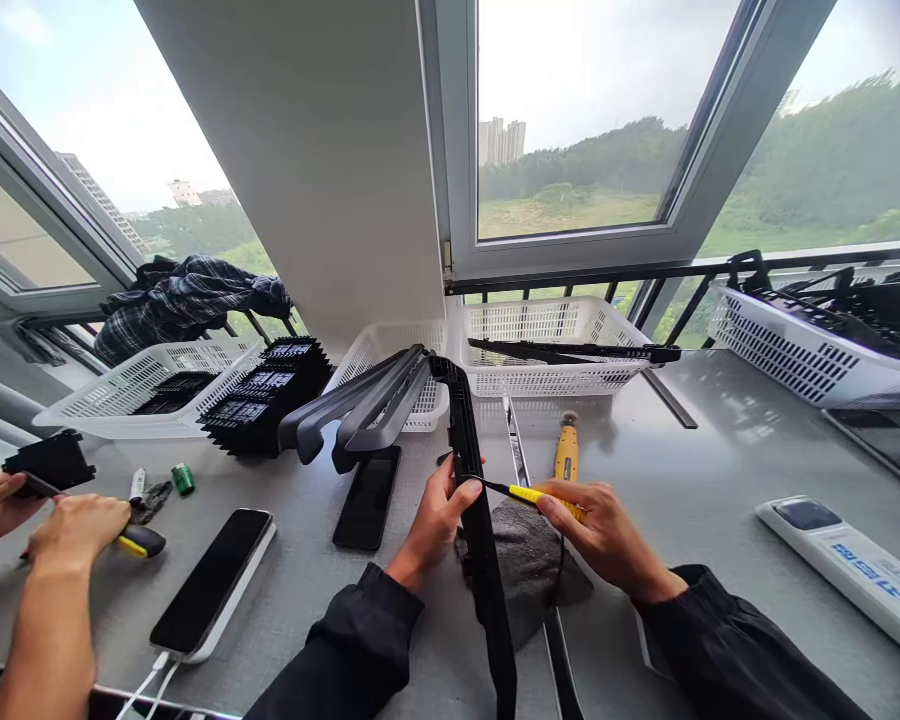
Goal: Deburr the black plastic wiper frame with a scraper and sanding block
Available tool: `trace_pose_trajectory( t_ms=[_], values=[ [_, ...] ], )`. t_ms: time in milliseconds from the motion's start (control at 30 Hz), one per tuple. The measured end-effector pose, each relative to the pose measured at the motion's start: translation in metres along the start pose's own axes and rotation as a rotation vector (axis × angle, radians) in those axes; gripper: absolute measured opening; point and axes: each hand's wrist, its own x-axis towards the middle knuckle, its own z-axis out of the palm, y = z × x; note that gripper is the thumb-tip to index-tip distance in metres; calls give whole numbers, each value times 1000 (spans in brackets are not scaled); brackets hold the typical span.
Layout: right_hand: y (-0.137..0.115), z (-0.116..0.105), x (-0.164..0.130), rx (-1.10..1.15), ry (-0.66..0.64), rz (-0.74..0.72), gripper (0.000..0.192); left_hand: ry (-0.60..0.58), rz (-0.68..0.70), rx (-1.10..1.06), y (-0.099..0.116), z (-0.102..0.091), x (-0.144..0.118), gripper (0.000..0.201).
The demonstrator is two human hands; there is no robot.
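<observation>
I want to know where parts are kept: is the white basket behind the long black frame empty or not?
Not empty. The white basket holds a long black strip, lying across it with one end past the rim.

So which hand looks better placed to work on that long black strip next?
The right hand, probably: it holds the yellow screwdriver with its tip at the black strip. The left hand grips the strip, steadying it.

Daylight poured in from the windows (570, 130) at twelve o'clock, sky blown out, edges bowed, table (720, 450) faintly glaring.
</observation>
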Motion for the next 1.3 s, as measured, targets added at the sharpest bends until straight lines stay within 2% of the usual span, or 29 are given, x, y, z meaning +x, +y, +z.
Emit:
trace_pose_trajectory(
  t_ms=[167,400,533,633,700,967,1100,1300],
  values=[
    [1,-2,1,-15,67,27,50,-41,-10,-15,0,2,0,48],
    [5,-8,2,-64,159,53,50,-127,-124,-22,-9,4,-2,53],
    [10,-10,3,-88,237,91,54,-143,-178,9,-10,4,-2,39],
    [14,-10,3,-96,290,105,54,-148,-157,34,-7,5,-2,27],
    [14,-10,4,-96,307,109,52,-147,-140,48,-4,5,-3,26],
    [9,-10,2,-64,214,82,51,-107,-141,34,-4,3,-6,35],
    [7,-9,2,-42,202,69,51,-131,-168,5,-8,4,-5,37],
    [0,-6,4,-17,79,37,53,-134,-152,11,-11,5,-2,37]
  ],
)
